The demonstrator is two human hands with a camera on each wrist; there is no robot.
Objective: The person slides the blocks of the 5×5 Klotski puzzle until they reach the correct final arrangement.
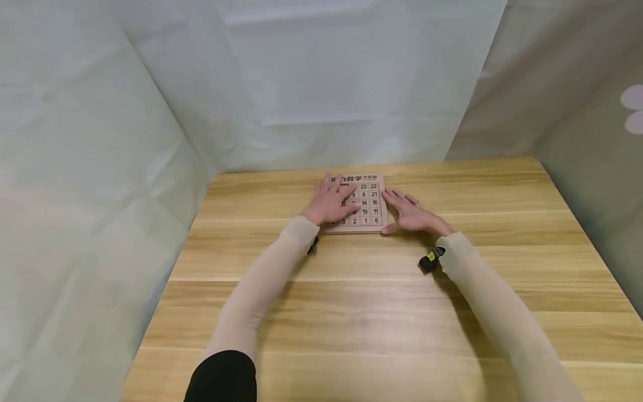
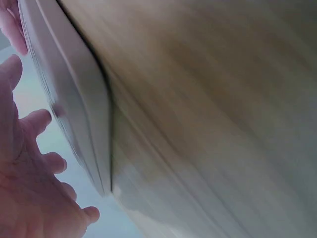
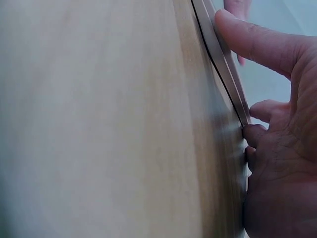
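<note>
We are sliding tiles: left hand [image 1: 329,202] lying flat on the number puzzle board [image 1: 365,204], right hand [image 1: 409,215] spread open, bracing its edge; next, nudging one tile.

Both arms reach forward in pale sleeves, converging toward the far middle. The left hand [image 1: 329,202] lies palm down with fingers [image 1: 346,195] spread and nearly straight. The right hand [image 1: 409,215] sits just beside it on the right, fingers straight, thumb tucked near.
</note>
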